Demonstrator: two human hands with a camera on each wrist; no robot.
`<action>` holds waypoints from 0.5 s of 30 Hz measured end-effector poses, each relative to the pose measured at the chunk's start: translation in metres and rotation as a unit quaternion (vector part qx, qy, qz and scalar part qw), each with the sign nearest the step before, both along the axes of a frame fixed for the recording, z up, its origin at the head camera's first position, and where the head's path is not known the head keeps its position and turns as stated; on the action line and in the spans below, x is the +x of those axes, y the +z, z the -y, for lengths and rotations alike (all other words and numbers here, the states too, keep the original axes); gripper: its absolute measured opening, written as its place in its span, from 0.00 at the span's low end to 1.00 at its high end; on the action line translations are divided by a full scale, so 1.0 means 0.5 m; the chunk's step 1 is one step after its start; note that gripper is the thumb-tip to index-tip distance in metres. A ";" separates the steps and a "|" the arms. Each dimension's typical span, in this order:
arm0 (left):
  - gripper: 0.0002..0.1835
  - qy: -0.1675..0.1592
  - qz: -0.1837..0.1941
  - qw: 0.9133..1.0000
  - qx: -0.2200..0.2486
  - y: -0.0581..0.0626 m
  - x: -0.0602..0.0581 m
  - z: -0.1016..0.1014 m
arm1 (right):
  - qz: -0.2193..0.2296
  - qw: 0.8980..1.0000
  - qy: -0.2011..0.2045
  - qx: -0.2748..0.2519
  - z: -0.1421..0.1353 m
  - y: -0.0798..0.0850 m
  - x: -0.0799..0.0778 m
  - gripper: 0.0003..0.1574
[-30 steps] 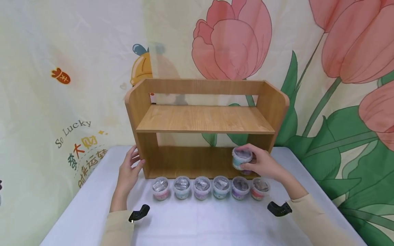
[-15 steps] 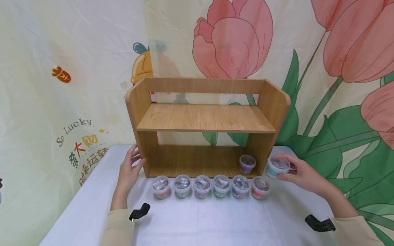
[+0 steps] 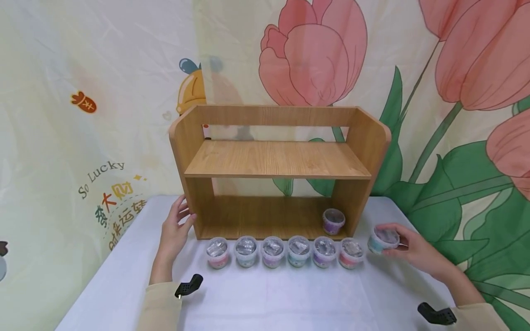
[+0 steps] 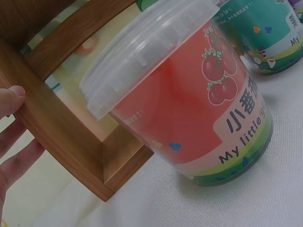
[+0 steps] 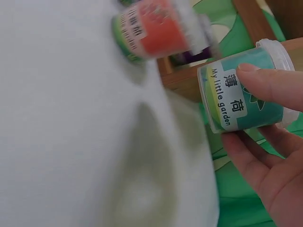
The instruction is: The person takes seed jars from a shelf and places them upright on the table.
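In the head view, my right hand (image 3: 416, 253) pinches a teal lidded plastic tub (image 3: 377, 243) right of the wooden shelf (image 3: 277, 158). Its "My little garden" label shows in the right wrist view, thumb on one side and fingers (image 5: 248, 161) on the other. The tub's underside clears the white cloth. My left hand (image 3: 175, 232) rests against the shelf's left panel, fingers loosely extended along the outside and thumb at the front edge. A purple tub (image 3: 333, 224) stands on the lower board at its right end.
Several lidded tubs stand in a row on the cloth before the shelf, from a red tub (image 3: 218, 259) at left to another red tub (image 3: 350, 261) at right. A tulip-printed cloth (image 3: 310, 59) hangs behind. The white tablecloth (image 3: 298, 294) spreads in front.
My right hand has carried the teal tub out of the shelf's lower level, rightward past the side panel, then slightly lower. The purple tub behind it came into sight. My left hand stays put.
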State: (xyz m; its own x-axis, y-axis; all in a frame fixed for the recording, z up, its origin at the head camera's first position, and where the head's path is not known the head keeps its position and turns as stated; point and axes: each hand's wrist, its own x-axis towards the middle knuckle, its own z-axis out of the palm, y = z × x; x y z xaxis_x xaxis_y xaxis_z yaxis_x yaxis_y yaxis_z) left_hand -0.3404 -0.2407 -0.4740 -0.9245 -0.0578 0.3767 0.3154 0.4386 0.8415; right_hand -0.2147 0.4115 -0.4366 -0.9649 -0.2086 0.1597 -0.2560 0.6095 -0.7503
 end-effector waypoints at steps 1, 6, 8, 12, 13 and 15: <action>0.41 0.000 0.000 1.000 0.001 0.001 0.000 0.000 | 0.003 1.000 0.003 -0.003 -0.002 -0.006 0.000 0.38; 0.41 0.003 0.000 1.000 -0.002 0.003 0.002 -0.001 | 0.003 1.000 0.016 -0.009 -0.006 -0.033 -0.002 0.38; 0.42 0.003 0.000 1.000 -0.004 0.003 0.001 -0.001 | 0.004 1.000 0.018 -0.008 -0.006 -0.042 -0.002 0.38; 0.42 0.002 -0.002 1.000 -0.005 0.001 -0.001 0.000 | 0.011 1.000 0.018 -0.004 -0.007 -0.056 -0.002 0.37; 0.42 0.001 -0.003 1.000 -0.005 0.000 -0.002 0.000 | 0.014 1.000 0.018 -0.002 -0.008 -0.060 -0.002 0.37; 0.42 0.000 -0.003 1.000 -0.004 -0.001 -0.002 0.001 | 0.026 0.999 0.018 -0.005 -0.008 -0.068 -0.003 0.38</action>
